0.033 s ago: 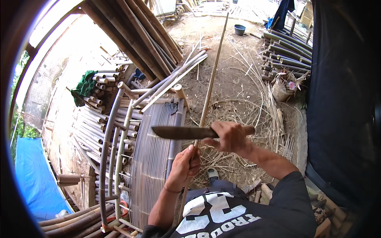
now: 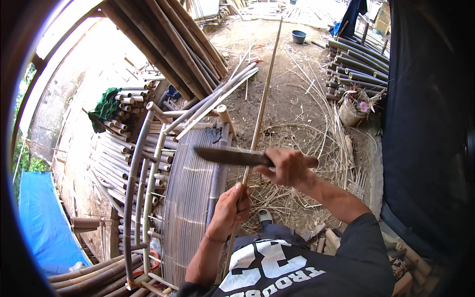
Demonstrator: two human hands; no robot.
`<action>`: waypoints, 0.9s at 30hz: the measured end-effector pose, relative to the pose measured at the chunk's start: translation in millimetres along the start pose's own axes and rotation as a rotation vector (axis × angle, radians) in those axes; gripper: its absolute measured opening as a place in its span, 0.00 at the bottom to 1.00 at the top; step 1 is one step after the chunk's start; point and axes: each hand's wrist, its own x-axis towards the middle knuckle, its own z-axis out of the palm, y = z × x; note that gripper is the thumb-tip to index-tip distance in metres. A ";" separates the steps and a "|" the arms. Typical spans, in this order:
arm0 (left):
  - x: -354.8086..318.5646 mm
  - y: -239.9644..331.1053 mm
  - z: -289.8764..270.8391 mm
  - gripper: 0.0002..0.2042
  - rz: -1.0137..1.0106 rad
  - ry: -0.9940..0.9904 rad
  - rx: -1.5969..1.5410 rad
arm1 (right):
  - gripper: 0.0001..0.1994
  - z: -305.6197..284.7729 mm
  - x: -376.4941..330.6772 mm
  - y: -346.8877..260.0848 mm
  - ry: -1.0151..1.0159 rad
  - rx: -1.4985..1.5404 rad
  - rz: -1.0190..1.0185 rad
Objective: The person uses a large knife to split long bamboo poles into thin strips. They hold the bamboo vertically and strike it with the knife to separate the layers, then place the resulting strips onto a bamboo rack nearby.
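My left hand (image 2: 231, 204) is closed around a long, thin bamboo strip (image 2: 265, 91), its thumb lying along it. The strip runs from beside my body up and away toward the far end of the yard. In my right hand (image 2: 288, 167) is the handle of a large machete (image 2: 230, 156) with a broad dark blade. The blade points left and crosses over the strip just beyond my left hand. From this view I cannot tell whether its edge touches the strip.
Left of me stands a bamboo bench (image 2: 190, 188) with a slatted seat and a dark rag (image 2: 213, 134) on it. Cut bamboo poles are stacked at the left and in a pile (image 2: 357, 67) at the right. Shavings (image 2: 297, 133) litter the ground; a dark bucket (image 2: 299, 36) stands far off.
The machete has shifted slightly, its tip now a little higher and farther right. My left hand and the bamboo strip have hardly moved.
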 end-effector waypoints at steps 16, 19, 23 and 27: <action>-109.3 -64.4 -55.1 0.21 -0.199 -0.013 0.093 | 0.32 -60.1 15.1 115.4 0.061 -0.219 0.317; -127.8 -67.3 -70.1 0.22 -0.210 0.036 0.170 | 0.33 -69.9 18.6 136.6 0.059 -0.219 0.373; -156.0 -83.9 -84.3 0.23 -0.172 0.071 0.311 | 0.37 -103.4 22.0 168.8 0.030 -0.219 0.569; -159.4 -90.9 -102.1 0.22 -0.165 0.030 0.351 | 0.36 -106.4 32.2 160.8 0.068 -0.149 0.672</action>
